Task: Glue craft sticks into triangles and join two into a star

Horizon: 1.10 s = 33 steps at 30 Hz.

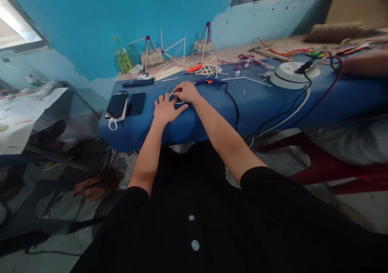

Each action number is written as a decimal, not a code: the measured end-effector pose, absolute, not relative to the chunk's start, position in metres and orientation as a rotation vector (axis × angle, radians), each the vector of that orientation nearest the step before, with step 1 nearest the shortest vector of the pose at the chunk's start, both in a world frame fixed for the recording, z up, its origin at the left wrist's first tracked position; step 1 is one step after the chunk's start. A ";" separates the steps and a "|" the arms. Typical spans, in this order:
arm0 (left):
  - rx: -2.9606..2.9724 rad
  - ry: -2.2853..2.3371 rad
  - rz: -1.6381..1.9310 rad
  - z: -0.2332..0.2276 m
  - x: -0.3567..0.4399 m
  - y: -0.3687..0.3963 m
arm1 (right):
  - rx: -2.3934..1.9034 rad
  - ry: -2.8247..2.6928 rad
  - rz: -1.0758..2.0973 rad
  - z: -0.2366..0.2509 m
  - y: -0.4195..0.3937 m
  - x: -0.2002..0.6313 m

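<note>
My left hand (166,108) lies flat, fingers spread, on the blue table (212,111), pressing on thin wooden sticks (179,102) that peek out beside it. My right hand (187,91) is just behind it, fingers curled and pinching the end of a thin stick (172,94). A blue and orange glue gun (210,80) lies right behind my right hand, its black cord running off the table's front edge.
Two phones (117,105) lie left of my hands. Stick models (151,55), a yellow bottle (123,57), a white round socket reel (287,76) with cables and loose sticks fill the back. Another person's arm (363,63) rests at far right.
</note>
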<state>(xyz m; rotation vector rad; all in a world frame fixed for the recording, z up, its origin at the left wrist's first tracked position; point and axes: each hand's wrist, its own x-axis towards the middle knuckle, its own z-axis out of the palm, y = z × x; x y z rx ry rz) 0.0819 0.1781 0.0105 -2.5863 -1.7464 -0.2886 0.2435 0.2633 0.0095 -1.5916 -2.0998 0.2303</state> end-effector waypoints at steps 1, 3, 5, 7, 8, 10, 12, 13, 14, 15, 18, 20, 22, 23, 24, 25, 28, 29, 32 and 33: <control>-2.581 -1.744 -0.289 0.010 0.082 0.178 | -1.597 -2.120 0.229 0.011 0.264 0.244; -2.570 -1.744 -0.293 0.009 0.083 0.178 | -1.606 -2.176 0.226 0.017 0.268 0.243; -2.564 -1.747 -0.298 0.008 0.083 0.178 | -1.616 -2.245 0.213 0.025 0.273 0.239; -2.566 -1.742 -0.304 0.008 0.083 0.177 | -1.629 -2.316 0.179 0.033 0.279 0.234; -2.568 -1.739 -0.303 0.008 0.083 0.177 | -1.637 -2.349 0.156 0.036 0.282 0.231; -2.569 -1.732 -0.305 0.008 0.083 0.176 | -1.656 -2.404 0.109 0.040 0.287 0.226; -2.570 -1.723 -0.318 0.008 0.082 0.176 | -1.672 -2.447 0.072 0.041 0.289 0.222; -2.571 -1.718 -0.325 0.008 0.082 0.176 | -1.677 -2.466 0.058 0.041 0.289 0.221; -2.573 -1.714 -0.329 0.007 0.082 0.176 | -1.677 -2.484 0.045 0.040 0.288 0.220; -2.573 -1.712 -0.328 0.007 0.082 0.176 | -1.674 -2.500 0.034 0.038 0.287 0.220; -2.564 -1.709 -0.308 0.006 0.083 0.177 | -1.648 -2.530 0.026 0.035 0.284 0.224; -2.564 -1.700 -0.312 0.005 0.083 0.178 | -1.622 -2.535 0.058 0.035 0.282 0.228; -2.571 -1.696 -0.320 0.004 0.083 0.178 | -1.589 -2.512 0.101 0.037 0.279 0.233; -2.575 -1.699 -0.319 0.004 0.083 0.178 | -1.571 -2.485 0.118 0.040 0.277 0.237; -2.579 -1.706 -0.315 0.004 0.083 0.178 | -1.554 -2.448 0.131 0.043 0.274 0.241; -2.581 -1.714 -0.308 0.005 0.082 0.178 | -1.538 -2.407 0.142 0.046 0.271 0.245; -2.576 -1.737 -0.274 0.007 0.082 0.177 | -1.489 -2.273 0.160 0.058 0.260 0.261; -2.576 -1.741 -0.261 0.007 0.083 0.177 | -1.457 -2.217 0.164 0.061 0.257 0.266; -2.585 -1.739 -0.244 0.008 0.083 0.177 | -1.348 -2.141 0.165 0.068 0.252 0.276; -2.583 -1.739 -0.247 0.008 0.083 0.177 | -1.332 -2.166 0.162 0.068 0.252 0.276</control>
